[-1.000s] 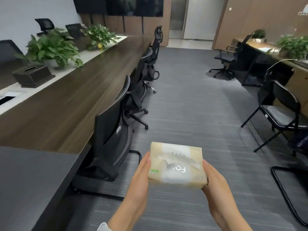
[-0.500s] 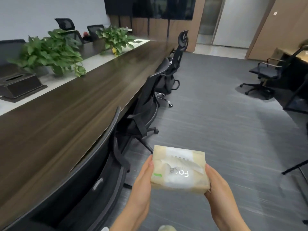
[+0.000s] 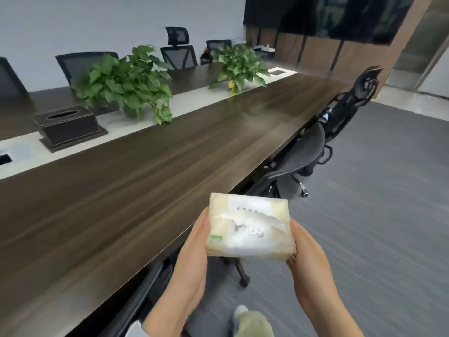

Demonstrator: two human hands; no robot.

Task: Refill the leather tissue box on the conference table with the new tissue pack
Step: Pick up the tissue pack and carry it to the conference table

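I hold a beige and white tissue pack (image 3: 250, 227) in front of me, its top torn open with a tissue showing. My left hand (image 3: 192, 259) grips its left end and my right hand (image 3: 308, 261) grips its right end. The dark leather tissue box (image 3: 66, 126) stands on the pale centre strip of the long dark wooden conference table (image 3: 150, 171), far to my upper left, well apart from the pack. Its oval slot looks dark.
A leafy pot plant (image 3: 126, 86) stands just right of the leather box; a second plant (image 3: 239, 64) is farther along. Black office chairs (image 3: 298, 159) line the table's near edge, one below my hands. Grey carpet spreads to the right.
The view has turned left and closed in on the table. The leather box and plants now appear larger and nearer the middle. Both hands keep the same hold on the pack.
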